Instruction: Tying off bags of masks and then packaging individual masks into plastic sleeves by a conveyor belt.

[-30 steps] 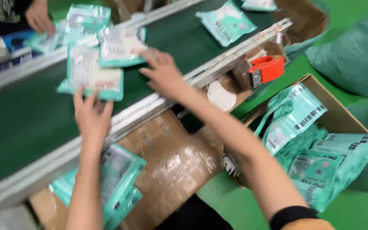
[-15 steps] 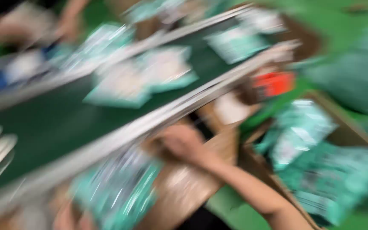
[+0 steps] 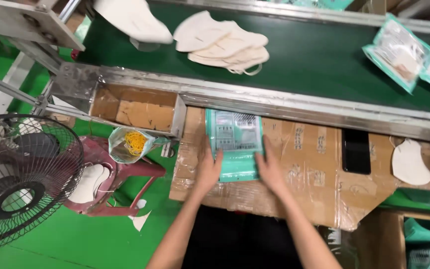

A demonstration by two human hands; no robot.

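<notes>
— Where's the packet?

— The flat teal plastic packet [image 3: 235, 144] lies on the tape-covered cardboard sheet [image 3: 299, 169], just below the metal rail [image 3: 294, 107] of the dark green conveyor belt [image 3: 314, 55]. Your left hand [image 3: 209, 169] and right hand [image 3: 269, 171] press flat, fingers open, against its two sides.

— How should you square it?

— Press evenly from both edges, palms low. The packet's contents are hard to make out, and the rail cuts off its top edge.
</notes>
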